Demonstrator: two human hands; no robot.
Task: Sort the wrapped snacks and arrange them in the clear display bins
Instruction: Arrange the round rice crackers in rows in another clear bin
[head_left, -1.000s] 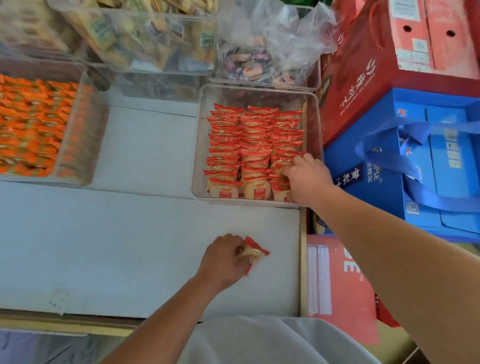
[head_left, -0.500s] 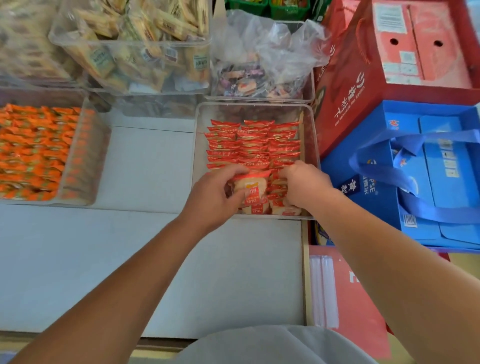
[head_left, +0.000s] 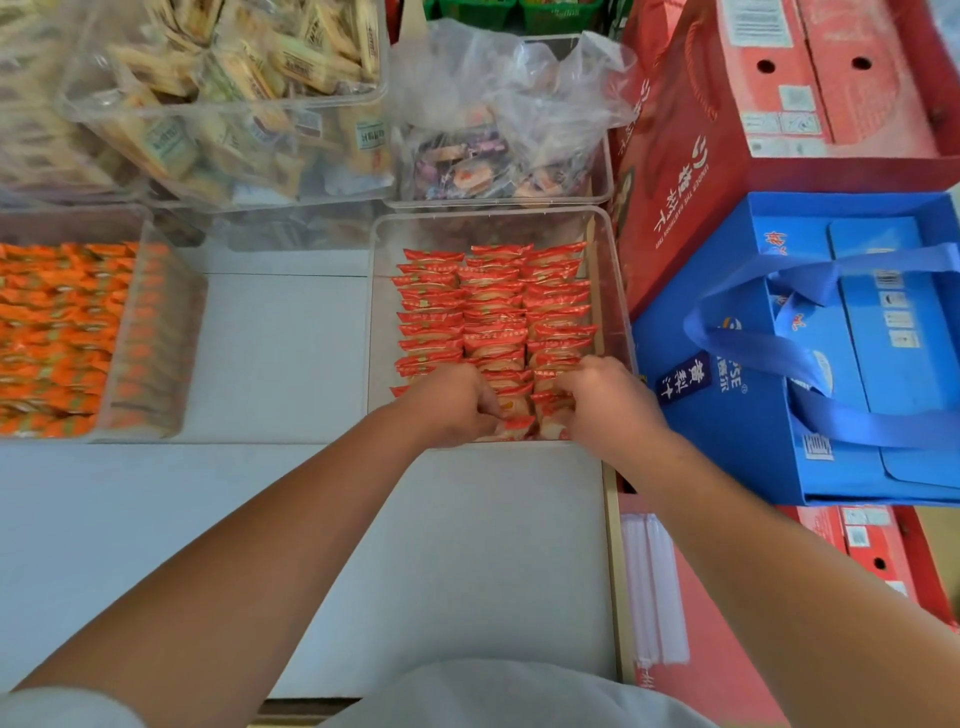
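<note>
Head cam: left hand (head_left: 457, 408) and right hand (head_left: 609, 400) are sitting close together, each curling onto front-row red snacks (head_left: 493, 317) inside the clear bin (head_left: 614, 291) on the desk (head_left: 311, 519). I'm guessing that shoving too hard is risking toppling the tidy rows behind.

Red-wrapped snacks (head_left: 493, 312) stand on edge in three tidy columns, packed tight in the clear bin (head_left: 379, 312) right up to its front rim, with a bare strip at the back. Well apart on the left, a second clear bin (head_left: 156, 332) brims with orange-wrapped snacks (head_left: 52, 332).
</note>
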